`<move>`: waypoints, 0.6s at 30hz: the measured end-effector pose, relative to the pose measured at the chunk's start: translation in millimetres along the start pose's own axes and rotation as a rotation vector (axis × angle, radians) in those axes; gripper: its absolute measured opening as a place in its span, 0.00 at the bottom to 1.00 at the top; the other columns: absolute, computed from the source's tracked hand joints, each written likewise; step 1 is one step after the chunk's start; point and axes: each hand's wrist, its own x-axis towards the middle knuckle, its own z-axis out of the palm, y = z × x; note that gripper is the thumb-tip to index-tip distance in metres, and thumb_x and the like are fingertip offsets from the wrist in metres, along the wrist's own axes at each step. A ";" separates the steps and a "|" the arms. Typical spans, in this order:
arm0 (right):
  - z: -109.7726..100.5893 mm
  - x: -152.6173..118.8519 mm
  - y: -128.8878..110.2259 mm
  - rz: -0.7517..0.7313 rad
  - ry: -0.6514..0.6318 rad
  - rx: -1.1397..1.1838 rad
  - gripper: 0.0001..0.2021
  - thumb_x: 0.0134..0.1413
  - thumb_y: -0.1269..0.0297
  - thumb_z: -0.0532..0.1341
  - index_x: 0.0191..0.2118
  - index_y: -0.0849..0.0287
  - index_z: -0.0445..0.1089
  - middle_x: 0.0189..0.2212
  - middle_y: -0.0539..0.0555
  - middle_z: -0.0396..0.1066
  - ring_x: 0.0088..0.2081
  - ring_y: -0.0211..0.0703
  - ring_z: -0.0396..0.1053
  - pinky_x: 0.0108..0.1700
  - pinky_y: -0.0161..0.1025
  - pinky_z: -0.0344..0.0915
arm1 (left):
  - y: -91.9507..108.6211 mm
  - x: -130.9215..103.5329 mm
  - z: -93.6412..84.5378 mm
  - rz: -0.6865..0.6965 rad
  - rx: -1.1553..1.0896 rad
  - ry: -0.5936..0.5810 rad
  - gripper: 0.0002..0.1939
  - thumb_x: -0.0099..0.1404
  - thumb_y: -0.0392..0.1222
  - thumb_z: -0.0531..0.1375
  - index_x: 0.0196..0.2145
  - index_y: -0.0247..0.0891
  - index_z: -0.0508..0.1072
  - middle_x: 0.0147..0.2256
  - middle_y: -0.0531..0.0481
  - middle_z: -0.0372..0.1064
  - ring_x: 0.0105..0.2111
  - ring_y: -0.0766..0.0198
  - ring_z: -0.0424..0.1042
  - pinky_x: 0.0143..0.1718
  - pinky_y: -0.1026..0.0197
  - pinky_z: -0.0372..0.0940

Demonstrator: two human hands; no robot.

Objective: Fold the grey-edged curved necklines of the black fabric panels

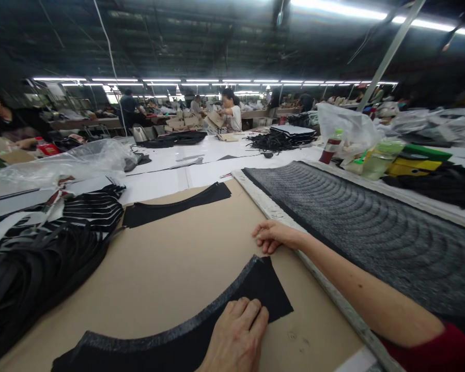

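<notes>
A curved black fabric piece [251,289] with a grey, textured strip along its upper edge lies on the tan board [170,263]. My left hand [238,330] rests on it near its right part, fingers bent and pressed down on the surface; the fingertips are partly hidden. Just beyond the piece's upper right corner is my right hand [275,236], its fingers loosely curled and apart, with nothing visible in them. Farther up the board lies a second curved black piece [178,205], untouched.
A pale frame edge [273,209] borders a panel of overlapping grey-speckled pieces [356,222] at right. Black strips [42,258] are heaped at left beside clear plastic [73,160]. Bottles [332,146] stand at back right. Several people work at tables farther off.
</notes>
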 end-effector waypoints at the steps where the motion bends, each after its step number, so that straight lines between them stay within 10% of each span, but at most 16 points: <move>1: 3.7 -2.3 -3.5 -0.042 0.059 -0.038 0.11 0.50 0.62 0.57 0.38 0.62 0.64 0.29 0.54 0.69 0.25 0.37 0.68 0.26 0.34 0.66 | 0.3 -0.2 0.3 0.004 -0.003 0.016 0.19 0.60 0.31 0.51 0.50 0.33 0.64 0.46 0.45 0.65 0.41 0.55 0.64 0.39 0.57 0.63; 9: 66.9 -73.3 10.1 -0.467 0.215 -0.513 0.10 0.61 0.65 0.52 0.41 0.58 0.70 0.39 0.57 0.67 0.43 0.47 0.64 0.49 0.46 0.60 | 9.5 -6.0 4.4 0.039 0.101 0.178 0.15 0.71 0.37 0.46 0.49 0.36 0.68 0.51 0.51 0.65 0.49 0.59 0.64 0.48 0.59 0.64; 18: 72.0 -74.4 63.4 -0.684 0.482 -1.015 0.21 0.63 0.63 0.51 0.61 0.51 0.58 0.54 0.55 0.65 0.51 0.48 0.64 0.52 0.47 0.58 | 15.5 -49.7 -3.5 -0.017 0.440 0.120 0.33 0.70 0.63 0.41 0.59 0.34 0.59 0.62 0.48 0.48 0.62 0.54 0.48 0.54 0.52 0.63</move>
